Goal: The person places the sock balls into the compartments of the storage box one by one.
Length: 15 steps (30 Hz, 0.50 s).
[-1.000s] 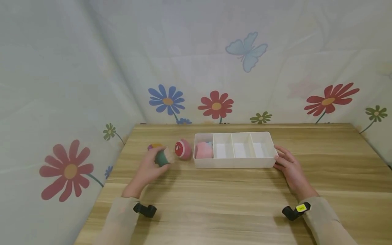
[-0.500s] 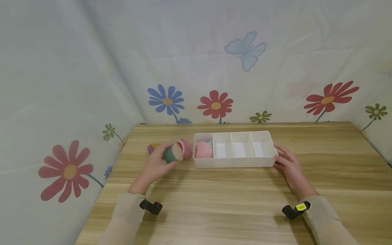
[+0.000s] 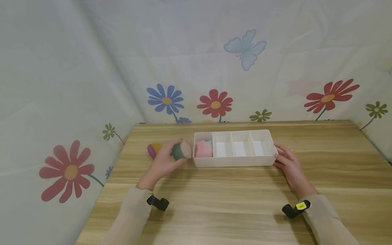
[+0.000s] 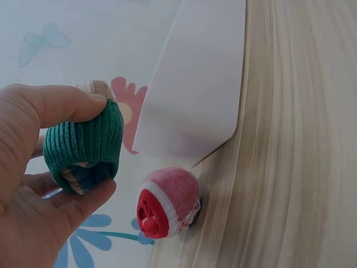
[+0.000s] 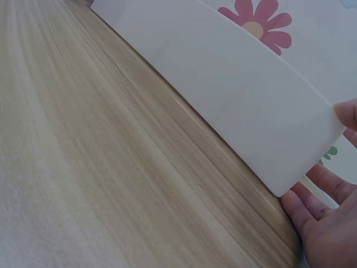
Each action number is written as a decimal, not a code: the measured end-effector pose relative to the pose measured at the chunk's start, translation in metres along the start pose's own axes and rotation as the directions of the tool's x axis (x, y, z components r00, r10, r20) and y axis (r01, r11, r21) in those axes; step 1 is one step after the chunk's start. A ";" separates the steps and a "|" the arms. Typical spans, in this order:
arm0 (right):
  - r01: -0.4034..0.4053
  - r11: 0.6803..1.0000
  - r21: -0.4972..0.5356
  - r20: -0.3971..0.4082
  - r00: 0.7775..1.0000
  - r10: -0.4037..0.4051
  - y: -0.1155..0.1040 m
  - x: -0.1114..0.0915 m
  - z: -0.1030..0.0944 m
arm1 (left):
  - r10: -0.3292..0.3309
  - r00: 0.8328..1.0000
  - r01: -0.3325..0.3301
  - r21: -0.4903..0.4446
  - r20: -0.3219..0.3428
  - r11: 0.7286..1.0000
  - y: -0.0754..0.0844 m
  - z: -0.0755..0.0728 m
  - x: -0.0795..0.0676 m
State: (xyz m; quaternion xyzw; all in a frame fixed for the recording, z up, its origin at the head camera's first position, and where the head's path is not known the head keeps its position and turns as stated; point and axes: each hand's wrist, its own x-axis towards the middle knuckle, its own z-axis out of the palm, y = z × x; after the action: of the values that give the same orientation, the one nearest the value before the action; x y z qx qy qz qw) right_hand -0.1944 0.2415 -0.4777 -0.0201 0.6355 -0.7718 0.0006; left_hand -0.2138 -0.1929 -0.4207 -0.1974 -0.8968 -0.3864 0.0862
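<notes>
My left hand (image 3: 165, 161) grips a rolled-up sock (image 4: 83, 139), green-ribbed with beige, held raised just left of the white divided box (image 3: 235, 161). In the left wrist view, thumb and fingers pinch it from both sides. Below it, a pink and red rolled sock (image 4: 175, 201) rests on the table by the box's end; the hand mostly hides it in the head view. The box's leftmost compartment holds a pink rolled sock (image 3: 203, 149) with a bit of blue behind. My right hand (image 3: 291, 168) rests its thumb and fingers against the box's right end.
A purple and yellow rolled sock (image 3: 153, 149) lies on the wooden table (image 3: 226, 204), behind and left of my left hand. Three more compartments (image 3: 242, 148) of the box show bare floors. A flower-printed cloth (image 3: 183, 51) hangs behind the table and along its left.
My left hand has moved right with the green sock, passing in front of the pink and red one toward the box. More of the purple and yellow sock shows. The right hand stays put.
</notes>
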 end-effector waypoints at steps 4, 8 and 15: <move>0.006 1.000 0.008 0.003 1.000 -0.006 0.000 0.000 0.000 | 0.017 1.000 -0.017 -0.003 0.021 1.000 0.003 0.004 0.005; 0.011 1.000 0.018 0.011 1.000 -0.011 0.000 0.000 0.000 | 0.042 0.999 -0.042 0.003 0.025 0.999 0.007 0.007 0.009; 0.009 1.000 0.019 0.005 1.000 -0.009 0.000 0.000 -0.001 | 0.022 0.998 -0.019 -0.054 0.060 0.998 0.017 0.011 0.014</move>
State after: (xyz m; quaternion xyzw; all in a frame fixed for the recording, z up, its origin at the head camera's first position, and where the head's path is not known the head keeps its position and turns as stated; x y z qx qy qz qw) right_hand -0.1946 0.2421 -0.4783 -0.0252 0.6282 -0.7777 -0.0010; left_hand -0.2194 -0.1706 -0.4129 -0.2204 -0.8863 -0.4032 0.0573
